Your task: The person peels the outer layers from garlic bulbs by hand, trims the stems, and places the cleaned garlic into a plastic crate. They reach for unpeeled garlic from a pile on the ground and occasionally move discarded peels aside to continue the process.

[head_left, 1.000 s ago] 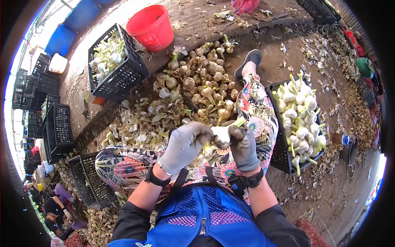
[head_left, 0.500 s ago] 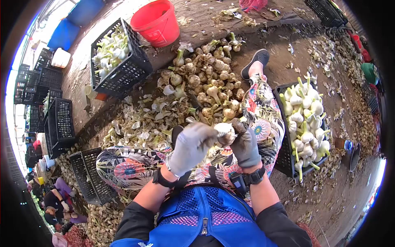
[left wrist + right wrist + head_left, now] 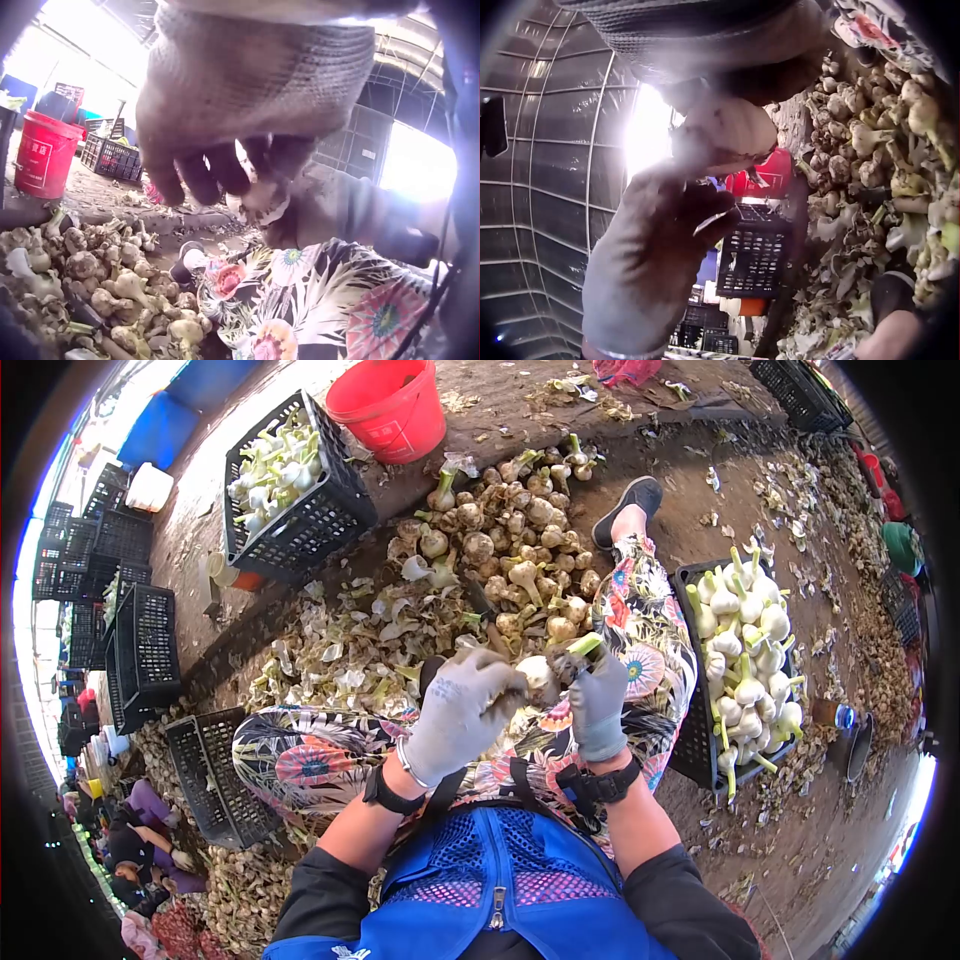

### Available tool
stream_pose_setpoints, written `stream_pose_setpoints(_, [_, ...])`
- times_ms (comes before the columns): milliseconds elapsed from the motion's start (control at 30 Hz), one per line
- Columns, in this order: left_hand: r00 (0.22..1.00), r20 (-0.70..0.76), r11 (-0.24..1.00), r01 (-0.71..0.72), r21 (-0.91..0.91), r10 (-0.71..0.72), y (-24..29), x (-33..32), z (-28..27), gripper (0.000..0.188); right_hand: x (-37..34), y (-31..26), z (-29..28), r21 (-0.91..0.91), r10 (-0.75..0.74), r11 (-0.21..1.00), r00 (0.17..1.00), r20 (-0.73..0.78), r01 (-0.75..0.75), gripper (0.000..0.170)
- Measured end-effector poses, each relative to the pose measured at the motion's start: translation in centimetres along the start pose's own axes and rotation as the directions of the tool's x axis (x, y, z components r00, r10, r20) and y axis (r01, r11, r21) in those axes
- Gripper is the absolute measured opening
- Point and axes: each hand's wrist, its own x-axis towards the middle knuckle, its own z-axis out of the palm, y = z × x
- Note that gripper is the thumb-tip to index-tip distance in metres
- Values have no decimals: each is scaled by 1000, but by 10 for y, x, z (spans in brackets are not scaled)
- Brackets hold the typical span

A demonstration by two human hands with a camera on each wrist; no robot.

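Note:
My gloved right hand (image 3: pixel 600 708) grips a garlic bulb (image 3: pixel 540 678) by its stem end, and a short green stem stub (image 3: pixel 585 644) shows above the fingers. The bulb is whitish and partly dirty. Beside it, my gloved left hand (image 3: pixel 462 705) has its fingers curled close against the bulb's side. In the left wrist view a pale strip of garlic skin (image 3: pixel 244 156) shows between those fingers, with the bulb (image 3: pixel 264 201) just beyond. In the right wrist view the bulb (image 3: pixel 724 135) sits under the right palm, and the left hand (image 3: pixel 649 255) reaches up to it.
Ahead lies a heap of unpeeled garlic (image 3: pixel 515 525), with loose skins (image 3: pixel 345 630) to its left. On the right stands a black crate of cleaned garlic (image 3: pixel 742 660). Another filled crate (image 3: pixel 300 525) and a red bucket (image 3: pixel 388 415) stand at upper left. An empty-looking crate (image 3: pixel 215 775) is by the left knee.
Both hands stay close together over the lap. The bulb has turned in the right hand, its green stem showing again, and the left fingers have shifted slightly along its side.

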Motion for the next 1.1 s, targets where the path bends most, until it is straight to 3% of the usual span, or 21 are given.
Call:
stream_pose_setpoints(33, [994, 99, 998, -50, 39, 46, -2, -3, 0, 16, 5, 5, 2, 166, 18, 986, 998, -63, -7, 6])
stream_pose_setpoints(133, [967, 235, 988, 68, 136, -99, -22, -30, 13, 11, 7, 7, -12, 10, -30, 999, 998, -54, 30, 7])
stream_pose_setpoints(200, [968, 132, 976, 216, -10, -213, -20, -30, 22, 13, 1, -3, -9, -166, -96, 982, 994, -52, 86, 13])
stream_pose_setpoints(267, [892, 81, 726, 412, -551, -445, -21, -22, 39, 18, -3, -4, 1, -514, -433, 742, 893, 121, 429, 23])
stream_pose_setpoints(333, [914, 137, 701, 383, -601, -382, -5, -11, 26, 24, -4, 7, 12, -529, -644, 576, 745, 175, 623, 32])
stream_pose_setpoints(367, [993, 106, 983, 29, 180, -49, -52, -27, 54, 31, -8, 4, 12, -452, -525, 647, 788, 320, 614, 25])
stream_pose_setpoints(400, [991, -35, 960, -117, 253, 130, -76, -32, 80, 37, -15, -10, 29, -394, -500, 700, 802, 326, 596, 23])
stream_pose_setpoints(433, [997, -64, 976, -32, 213, 46, -73, -34, 81, 33, -12, -6, 26, -406, -514, 649, 764, 389, 643, 26])
stream_pose_setpoints(467, [996, -87, 988, 38, 147, -25, -65, -33, 76, 30, -8, -1, 18, -432, -527, 586, 727, 439, 686, 30])
stream_pose_setpoints(500, [936, -12, 920, 345, -184, -353, -54, -27, 63, 30, -8, -6, 19, -416, -497, 574, 704, 507, 705, 29])
stream_pose_setpoints(533, [799, 163, 660, 577, -482, -579, -45, -23, 53, 31, -7, -9, 16, -413, -465, 557, 683, 564, 721, 28])
stream_pose_setpoints(600, [855, 113, 752, 502, -428, -506, -43, -34, 42, 36, -1, 2, 5, -348, -373, 720, 758, 535, 600, 25])
stream_pose_setpoints(633, [869, 153, 685, 469, -558, -470, -47, -41, 42, 32, 1, 3, -3, -212, -144, 939, 871, 470, 269, 23])
stream_pose_setpoints(667, [844, 203, 453, 452, -769, -497, -47, -48, 44, 32, 8, 12, -15, -49, -152, 980, 885, 441, 193, 22])
stream_pose_setpoints(733, [862, 173, 319, 353, -879, -477, -33, -60, 26, 35, 1, 5, -7, -264, -195, 908, 886, 420, 325, 22])
stream_pose_setpoints(867, [846, 39, 643, 433, -632, -531, -39, -62, 36, 43, -19, 4, 14, -242, -526, 558, 563, 637, 794, 18])
stream_pose_setpoints(967, [805, -32, 527, 357, -771, -593, -13, -70, 15, 19, -50, -19, 44, -232, -624, 389, 440, 646, 892, 27])
stream_pose_setpoints(1000, [815, -63, 523, 309, -794, -577, -11, -73, 13, 18, -64, -24, 40, -180, -508, 704, 664, 549, 687, 9])
stream_pose_setpoints(1033, [852, -15, 524, 308, -794, -524, -11, -77, 8, 22, -60, -22, 47, -173, -513, 700, 657, 552, 693, 9])
stream_pose_setpoints(1067, [880, -252, 752, 161, -639, -403, -14, -76, 13, 31, -60, -23, 54, -161, -500, 720, 665, 556, 675, 9])
stream_pose_setpoints(1100, [903, -277, 811, 118, -573, -328, -20, -77, 14, 36, -60, -23, 61, -149, -483, 740, 673, 560, 656, 9])
